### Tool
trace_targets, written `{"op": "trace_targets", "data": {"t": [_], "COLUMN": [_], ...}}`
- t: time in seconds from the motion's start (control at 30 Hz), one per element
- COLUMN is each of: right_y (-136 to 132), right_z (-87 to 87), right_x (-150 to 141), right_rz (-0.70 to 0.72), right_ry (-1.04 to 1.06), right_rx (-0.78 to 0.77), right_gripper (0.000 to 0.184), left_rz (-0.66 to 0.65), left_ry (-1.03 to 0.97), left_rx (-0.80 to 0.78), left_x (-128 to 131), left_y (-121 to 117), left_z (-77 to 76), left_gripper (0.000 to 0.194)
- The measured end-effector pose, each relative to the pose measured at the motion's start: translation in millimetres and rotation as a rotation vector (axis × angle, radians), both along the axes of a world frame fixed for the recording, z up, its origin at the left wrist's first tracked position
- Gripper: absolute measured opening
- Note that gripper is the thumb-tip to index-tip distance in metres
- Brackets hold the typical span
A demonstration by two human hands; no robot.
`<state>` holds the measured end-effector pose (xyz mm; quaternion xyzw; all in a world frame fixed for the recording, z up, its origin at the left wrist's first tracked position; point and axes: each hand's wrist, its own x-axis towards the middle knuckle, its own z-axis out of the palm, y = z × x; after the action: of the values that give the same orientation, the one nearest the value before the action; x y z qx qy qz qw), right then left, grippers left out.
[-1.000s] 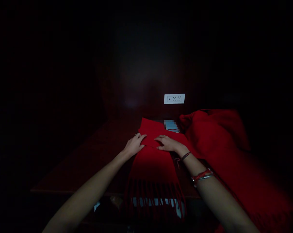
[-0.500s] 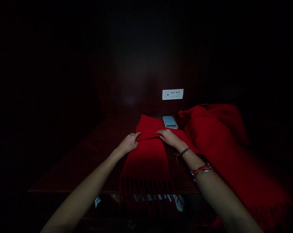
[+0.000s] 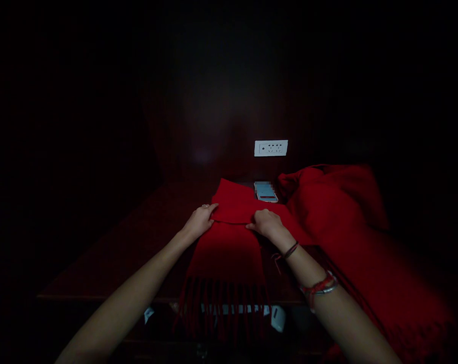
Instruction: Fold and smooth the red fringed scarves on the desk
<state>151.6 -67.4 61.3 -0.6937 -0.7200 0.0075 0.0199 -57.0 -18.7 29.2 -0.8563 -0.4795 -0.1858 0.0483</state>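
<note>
A red fringed scarf lies folded over itself on the dark tabletop, its tassels hanging past the front edge. At the left end of the fold my left hand pinches the cloth between thumb and fingers; a ring shows on it. My right hand grips the fold's right end, fingers curled, with bracelets on the wrist and forearm. From the fold, the red cloth runs right into a larger heap, which drapes down over the table's front. The underside of the fold is hidden.
Behind the scarf lies a phone with its screen lit. A white wall socket is mounted above it. The dark tabletop extends left. Under its front edge, pale objects show dimly.
The scarf's fold edge has come slightly nearer to me. My right hand has shifted down and right, its fingers now more curled. My left hand has moved slightly left.
</note>
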Motion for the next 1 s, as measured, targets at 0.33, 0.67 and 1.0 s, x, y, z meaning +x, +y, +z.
{"op": "trace_targets", "data": {"t": [0.33,0.67,1.0], "right_y": [11.7,5.3,20.8], "right_z": [-3.8,8.8,-15.5], "right_x": [2.5,15.1,19.1], "right_rz": [-0.004,-0.051,0.482], "right_ry": [0.042,-0.013,0.036], "right_rx": [-0.167,-0.194,0.019], "right_gripper": [0.031,0.035,0.039], "left_rz": [0.056,-0.252,-0.319], "left_ry": [0.017,0.053,0.099], "left_rx": [0.015,-0.116,-0.213], "left_x": [1.5,5.6,-8.5], "left_y": [-5.8,-5.8,-3.7], "left_z": [2.1,-2.1,11.6], "left_gripper": [0.048,0.034,0.034]}}
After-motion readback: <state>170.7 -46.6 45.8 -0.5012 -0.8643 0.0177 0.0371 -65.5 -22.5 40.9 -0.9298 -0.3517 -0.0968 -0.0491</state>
